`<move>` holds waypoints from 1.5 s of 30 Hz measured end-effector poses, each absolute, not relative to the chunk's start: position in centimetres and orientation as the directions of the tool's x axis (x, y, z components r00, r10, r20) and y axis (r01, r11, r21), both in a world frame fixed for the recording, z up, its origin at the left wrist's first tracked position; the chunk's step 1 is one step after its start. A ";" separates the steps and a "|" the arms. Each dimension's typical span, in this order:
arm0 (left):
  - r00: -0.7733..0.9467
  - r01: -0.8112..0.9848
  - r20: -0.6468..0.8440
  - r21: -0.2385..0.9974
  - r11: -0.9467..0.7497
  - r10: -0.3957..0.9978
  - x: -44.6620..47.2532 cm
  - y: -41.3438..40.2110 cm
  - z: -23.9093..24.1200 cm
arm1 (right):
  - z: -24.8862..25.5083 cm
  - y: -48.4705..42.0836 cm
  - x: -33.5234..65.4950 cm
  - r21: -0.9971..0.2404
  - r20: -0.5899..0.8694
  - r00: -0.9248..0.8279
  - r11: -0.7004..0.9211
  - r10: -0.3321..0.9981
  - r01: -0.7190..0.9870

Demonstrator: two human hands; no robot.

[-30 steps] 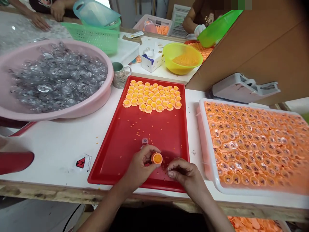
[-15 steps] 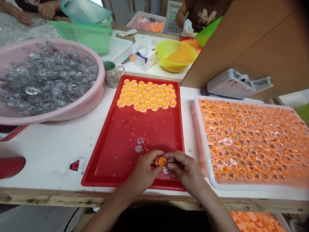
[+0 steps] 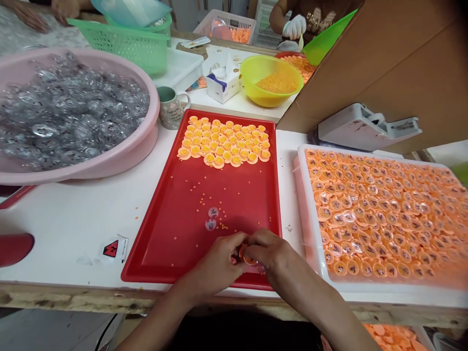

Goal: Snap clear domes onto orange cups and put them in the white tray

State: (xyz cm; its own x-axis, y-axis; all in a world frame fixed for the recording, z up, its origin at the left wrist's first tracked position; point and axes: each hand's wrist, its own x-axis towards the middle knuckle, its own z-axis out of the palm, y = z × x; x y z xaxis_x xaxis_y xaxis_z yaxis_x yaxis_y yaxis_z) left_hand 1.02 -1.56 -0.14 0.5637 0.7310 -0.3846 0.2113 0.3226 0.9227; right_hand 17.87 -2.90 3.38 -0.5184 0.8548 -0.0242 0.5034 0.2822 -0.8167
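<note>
My left hand [image 3: 218, 265] and my right hand [image 3: 268, 251] meet at the near edge of the red tray [image 3: 171, 234], fingers pinched together round one small orange cup [image 3: 244, 254] that barely shows between them. Two clear lids [image 3: 211, 218] lie on the tray just beyond my hands, among scattered orange grains. A block of several open filled orange cups [image 3: 224, 144] sits at the tray's far end.
A white tray [image 3: 310, 214] packed with lidded orange cups lies to the right. A pink basin [image 3: 120, 156] of clear lids stands left, with a mug [image 3: 171, 108], tissue box [image 3: 222, 83], yellow bowl [image 3: 252, 92] and green basket [image 3: 124, 44] behind. Another person's gloved hand [image 3: 294, 27] works at the back.
My right hand came in from the tray beside the cup and joined the left on it. Both hands now close over the cup, which showed clearly before.
</note>
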 end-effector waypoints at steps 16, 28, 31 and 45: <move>0.421 0.169 -0.185 0.978 0.123 0.888 1.3 -1.3 1.4 | 0.6 -6.3 17.0 -0.920 0.000 0.126 -0.050 0.992 0.390; 0.325 0.106 -0.058 0.994 0.024 0.944 2.5 -2.3 1.3 | 0.8 -6.8 16.9 -0.918 0.091 0.146 0.026 0.985 0.395; 0.292 0.077 -0.074 0.996 0.054 0.954 2.8 -2.5 1.1 | 0.4 -6.8 16.7 -0.917 0.097 0.196 0.011 0.976 0.400; 0.136 0.121 -0.266 0.961 0.250 0.954 4.8 -1.5 -0.4 | -1.8 -5.4 16.0 -0.960 -0.020 0.267 -0.093 0.963 0.265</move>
